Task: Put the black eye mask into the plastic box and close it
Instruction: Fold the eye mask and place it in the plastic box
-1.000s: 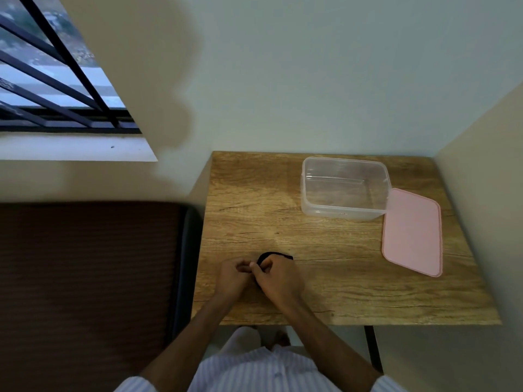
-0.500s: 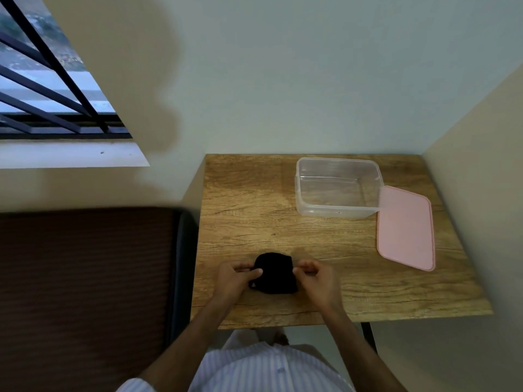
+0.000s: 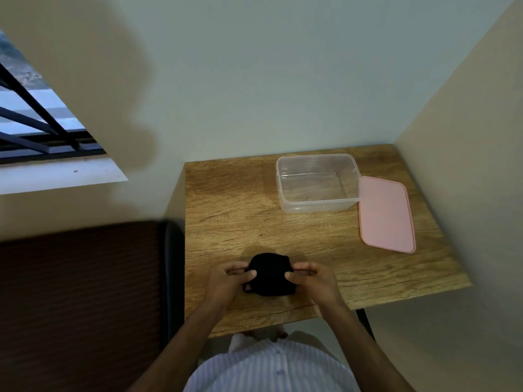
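Note:
The black eye mask (image 3: pixel 271 274) lies folded on the wooden table (image 3: pixel 232 216) near its front edge. My left hand (image 3: pixel 226 282) pinches its left side and my right hand (image 3: pixel 314 281) pinches its right side. The clear plastic box (image 3: pixel 318 183) stands open and empty at the back of the table. Its pink lid (image 3: pixel 385 213) lies flat on the table just right of the box, touching it.
A wall runs close along the table's right side and another behind it. A dark brown ribbed panel with a black edge (image 3: pixel 85 292) stands left of the table. A barred window (image 3: pixel 34 128) is at upper left.
One second ago both hands were bunched together over the mask. They have since moved apart to its two sides, showing the folded mask between them. The view has shifted slightly.

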